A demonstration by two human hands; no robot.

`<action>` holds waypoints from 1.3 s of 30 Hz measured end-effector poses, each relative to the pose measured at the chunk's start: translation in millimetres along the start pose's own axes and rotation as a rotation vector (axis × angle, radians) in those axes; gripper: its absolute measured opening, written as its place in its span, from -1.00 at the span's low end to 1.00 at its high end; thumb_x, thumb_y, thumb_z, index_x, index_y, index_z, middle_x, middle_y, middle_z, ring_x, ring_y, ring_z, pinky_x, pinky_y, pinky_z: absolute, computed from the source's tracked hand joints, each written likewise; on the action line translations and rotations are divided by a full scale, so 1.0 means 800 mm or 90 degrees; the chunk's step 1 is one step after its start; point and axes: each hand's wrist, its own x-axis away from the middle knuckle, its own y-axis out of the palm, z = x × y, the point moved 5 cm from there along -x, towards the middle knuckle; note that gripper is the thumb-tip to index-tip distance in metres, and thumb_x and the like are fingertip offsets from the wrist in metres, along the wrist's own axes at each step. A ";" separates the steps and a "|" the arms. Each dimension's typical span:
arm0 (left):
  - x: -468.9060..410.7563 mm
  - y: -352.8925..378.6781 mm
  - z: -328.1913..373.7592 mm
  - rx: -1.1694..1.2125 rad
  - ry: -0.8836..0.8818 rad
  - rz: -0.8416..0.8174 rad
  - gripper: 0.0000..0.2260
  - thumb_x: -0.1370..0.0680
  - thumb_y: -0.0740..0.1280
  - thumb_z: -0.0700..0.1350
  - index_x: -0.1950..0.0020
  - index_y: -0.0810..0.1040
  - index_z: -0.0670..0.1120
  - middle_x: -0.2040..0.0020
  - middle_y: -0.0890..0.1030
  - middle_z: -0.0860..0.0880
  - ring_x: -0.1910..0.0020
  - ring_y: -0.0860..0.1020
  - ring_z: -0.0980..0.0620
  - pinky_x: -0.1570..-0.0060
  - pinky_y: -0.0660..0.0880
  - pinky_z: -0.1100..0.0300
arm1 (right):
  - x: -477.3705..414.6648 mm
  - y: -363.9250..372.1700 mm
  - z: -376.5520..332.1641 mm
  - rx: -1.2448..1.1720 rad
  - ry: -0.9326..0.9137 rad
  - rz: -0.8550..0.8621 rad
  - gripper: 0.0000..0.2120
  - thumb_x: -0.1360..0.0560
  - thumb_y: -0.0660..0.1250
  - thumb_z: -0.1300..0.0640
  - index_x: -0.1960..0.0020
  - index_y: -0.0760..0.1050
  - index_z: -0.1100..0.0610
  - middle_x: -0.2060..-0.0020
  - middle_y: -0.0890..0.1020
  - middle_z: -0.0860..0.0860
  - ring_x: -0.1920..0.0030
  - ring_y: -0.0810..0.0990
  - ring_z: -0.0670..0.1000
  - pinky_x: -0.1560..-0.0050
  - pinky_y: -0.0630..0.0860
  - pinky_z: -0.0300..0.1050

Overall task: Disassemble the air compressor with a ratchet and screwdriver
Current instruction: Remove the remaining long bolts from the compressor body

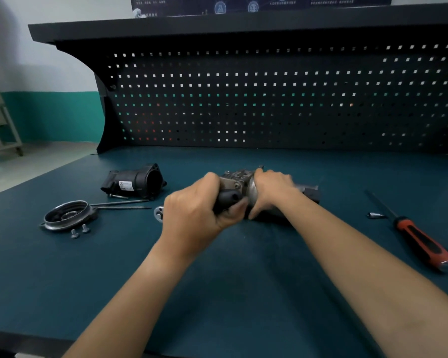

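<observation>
Two bare hands meet over the air compressor [239, 180], which lies on its side on the green tabletop [217, 293], a little beyond the middle and in front of the black pegboard [269, 99]. The left hand [192, 213] is clenched round a dark cylinder [228, 198] at the near left of the compressor. Its fingers [234, 210] curl under the cylinder and its thumb lies over the top. Whether that cylinder is a tool handle or part of the unit cannot be told. The right hand [272, 192] grasps the silver round body [252, 193] of the compressor, fingers draped over the top and the thumb pressed down its near side. The grey cast head shows in the gap between the two hands, and a black end sticks out to the right, past the right wrist.

Left of the hands lie a black plastic housing [135, 183] with a white label, a round metal cover [67, 215], two long bolts [122, 204] side by side, and two short bolts [79, 231] just in front of the cover. A small metal flange [158, 213] lies just beside the left hand. Well apart on the right rests a screwdriver [422, 241] with a red and black handle, untouched, and a small socket [376, 215] lies close to its shaft.
</observation>
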 end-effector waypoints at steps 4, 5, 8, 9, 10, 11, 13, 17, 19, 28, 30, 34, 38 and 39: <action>0.000 0.000 -0.025 0.041 -0.022 0.015 -0.34 -0.57 0.04 0.23 0.39 0.44 -0.31 0.52 0.44 -0.16 0.55 0.38 0.00 0.49 0.26 0.21 | 0.004 -0.001 0.000 0.007 0.007 0.074 -0.23 -0.20 0.47 -0.20 -0.23 0.31 0.18 -0.08 0.55 0.10 -0.07 0.55 0.13 0.12 0.36 -0.08; 0.001 -0.001 -0.028 0.051 -0.029 0.022 -0.34 -0.57 0.04 0.24 0.38 0.43 -0.32 0.52 0.44 -0.17 0.52 0.35 0.04 0.49 0.25 0.22 | 0.005 -0.002 0.000 0.010 0.006 0.084 -0.26 -0.21 0.46 -0.20 -0.21 0.32 0.17 -0.07 0.56 0.09 -0.05 0.55 0.13 0.13 0.35 -0.09; 0.001 -0.003 -0.036 0.068 -0.043 0.041 -0.36 -0.57 0.06 0.23 0.38 0.42 -0.31 0.53 0.41 -0.16 0.42 0.32 -0.03 0.48 0.23 0.24 | 0.008 -0.004 -0.001 0.013 0.011 0.098 -0.31 -0.21 0.44 -0.20 -0.18 0.35 0.16 -0.04 0.57 0.08 -0.04 0.56 0.11 0.14 0.34 -0.11; 0.000 -0.003 -0.038 0.069 -0.045 0.046 -0.36 -0.57 0.06 0.23 0.38 0.42 -0.31 0.53 0.41 -0.16 0.41 0.31 -0.04 0.48 0.23 0.24 | 0.008 -0.004 -0.001 0.015 0.013 0.103 -0.31 -0.20 0.44 -0.20 -0.18 0.35 0.16 -0.05 0.57 0.08 -0.04 0.56 0.11 0.14 0.33 -0.11; 0.000 -0.002 -0.039 0.068 -0.045 0.049 -0.37 -0.57 0.06 0.23 0.38 0.42 -0.31 0.53 0.41 -0.16 0.41 0.31 -0.03 0.47 0.23 0.24 | 0.009 -0.005 -0.002 0.017 0.014 0.107 -0.31 -0.20 0.44 -0.20 -0.17 0.36 0.16 -0.05 0.57 0.08 -0.04 0.56 0.11 0.14 0.32 -0.11; -0.001 -0.001 -0.040 0.065 -0.045 0.051 -0.37 -0.57 0.06 0.22 0.38 0.42 -0.31 0.52 0.41 -0.16 0.41 0.31 -0.03 0.47 0.24 0.23 | 0.009 -0.005 -0.002 0.018 0.016 0.109 -0.31 -0.21 0.44 -0.20 -0.17 0.36 0.16 -0.05 0.57 0.08 -0.05 0.56 0.11 0.13 0.31 -0.11; -0.001 0.001 -0.043 0.064 -0.041 0.058 -0.37 -0.58 0.05 0.22 0.37 0.42 -0.31 0.52 0.41 -0.16 0.41 0.31 -0.03 0.46 0.24 0.23 | 0.009 -0.003 -0.002 0.018 0.023 0.109 -0.31 -0.21 0.44 -0.20 -0.18 0.36 0.16 -0.05 0.56 0.08 -0.06 0.55 0.11 0.10 0.32 -0.10; -0.005 0.002 -0.058 0.074 -0.067 0.073 -0.36 -0.58 0.04 0.23 0.36 0.42 -0.32 0.52 0.41 -0.17 0.41 0.31 -0.06 0.47 0.23 0.23 | 0.009 -0.002 -0.005 0.011 0.049 0.105 -0.31 -0.23 0.44 -0.18 -0.20 0.35 0.18 -0.07 0.55 0.09 -0.08 0.53 0.10 -0.01 0.35 -0.06; -0.010 0.003 -0.065 0.072 -0.072 0.079 -0.36 -0.58 0.04 0.23 0.37 0.42 -0.32 0.52 0.40 -0.16 0.43 0.30 -0.05 0.49 0.21 0.24 | 0.008 -0.001 -0.007 0.014 0.058 0.104 -0.31 -0.24 0.44 -0.18 -0.21 0.35 0.19 -0.07 0.55 0.09 -0.07 0.53 0.10 -0.01 0.35 -0.06; -0.018 0.007 -0.072 0.083 -0.075 0.088 -0.37 -0.57 0.01 0.24 0.39 0.38 -0.29 0.46 0.23 -0.02 0.50 0.17 0.06 0.48 0.09 0.31 | 0.008 -0.001 -0.009 0.018 0.067 0.101 -0.28 -0.25 0.43 -0.19 -0.23 0.34 0.21 -0.08 0.54 0.10 -0.08 0.52 0.11 -0.03 0.38 -0.05; -0.019 0.007 -0.072 0.088 -0.077 0.086 -0.36 -0.56 0.01 0.24 0.38 0.38 -0.29 0.46 0.23 -0.01 0.52 0.19 0.04 0.47 0.10 0.32 | 0.009 -0.003 -0.009 0.018 0.067 0.103 -0.28 -0.25 0.43 -0.19 -0.23 0.34 0.21 -0.08 0.54 0.10 -0.07 0.53 0.11 -0.02 0.38 -0.06; -0.022 0.006 -0.071 0.089 -0.079 0.084 -0.36 -0.56 0.01 0.25 0.39 0.38 -0.29 0.47 0.22 -0.01 0.53 0.20 0.04 0.48 0.10 0.31 | 0.009 -0.003 -0.009 0.015 0.070 0.101 -0.28 -0.26 0.43 -0.19 -0.23 0.34 0.21 -0.08 0.54 0.10 -0.07 0.52 0.11 -0.02 0.38 -0.05; -0.031 0.007 -0.074 0.082 -0.073 0.083 -0.38 -0.55 0.02 0.24 0.39 0.36 -0.27 0.47 0.19 -0.01 0.52 0.17 0.04 0.47 0.11 0.28 | 0.010 -0.003 -0.012 0.019 0.072 0.096 -0.29 -0.27 0.43 -0.20 -0.23 0.34 0.22 -0.08 0.54 0.10 -0.07 0.52 0.10 -0.03 0.37 -0.06; -0.032 0.007 -0.076 0.084 -0.073 0.083 -0.39 -0.55 0.02 0.25 0.39 0.36 -0.26 0.47 0.19 -0.01 0.52 0.16 0.04 0.47 0.10 0.30 | 0.010 -0.004 -0.012 0.019 0.074 0.092 -0.29 -0.27 0.43 -0.19 -0.23 0.34 0.22 -0.08 0.54 0.10 -0.07 0.52 0.10 -0.03 0.37 -0.06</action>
